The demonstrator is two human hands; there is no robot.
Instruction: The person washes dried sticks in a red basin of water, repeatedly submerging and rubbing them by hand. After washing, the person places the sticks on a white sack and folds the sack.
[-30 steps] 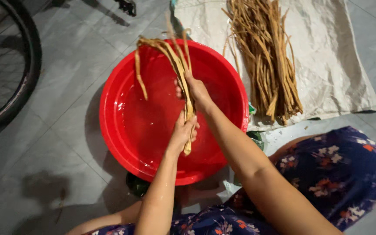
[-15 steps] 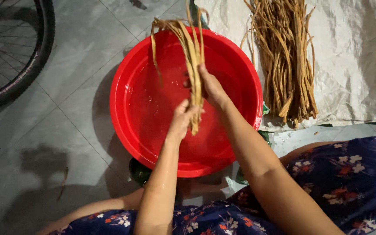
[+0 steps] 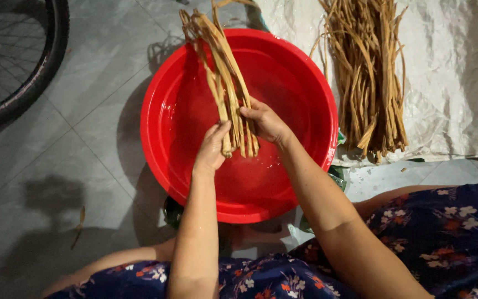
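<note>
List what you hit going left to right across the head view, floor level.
Bicycle wheel → loose strip on the tiles → red basin → left hand → bundle of brown strips it holds → right hand → pile of strips → white sack sheet.

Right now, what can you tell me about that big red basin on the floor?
The red basin is round, wide and shallow, glossy like plastic, with a rolled rim. It sits upright on grey floor tiles; shallow water seems to glisten inside. Both hands, left hand and right hand, hold a bundle of tan strips over it. Its right rim meets a pale sack.
</note>
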